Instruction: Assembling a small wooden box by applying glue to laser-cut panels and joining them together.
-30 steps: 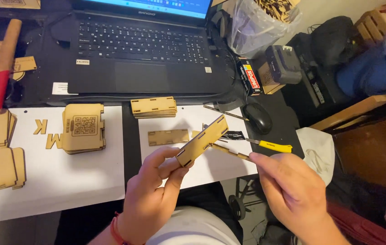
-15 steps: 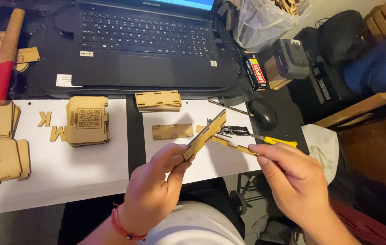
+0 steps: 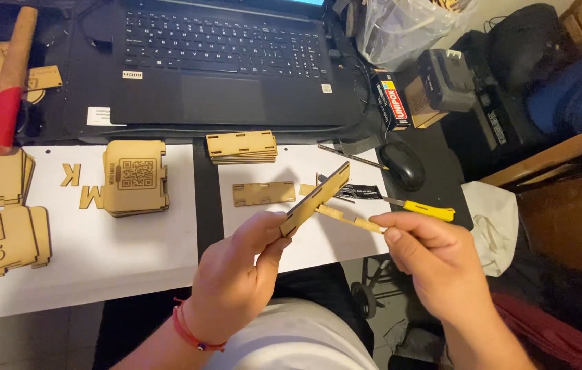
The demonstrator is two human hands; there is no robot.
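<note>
The laptop [image 3: 216,62] screen is cut off at top; the thin strip's [image 3: 349,218] joint with the panel [image 3: 315,199] seems hidden.

White sheets [image 3: 133,240] on dark desk [image 3: 441,171]

A home hobby workspace is showing here: a cluttered desk [image 3: 133,253] is carrying a black laptop [image 3: 216,62] and mouse [image 3: 404,166] beside stacks of laser-cut wooden panels [image 3: 242,146], loose cut letters [image 3: 70,175], a red-handled mallet [image 3: 7,82], a glue box [image 3: 392,101] and a yellow craft knife [image 3: 421,205], with bags piling up alongside.
</note>
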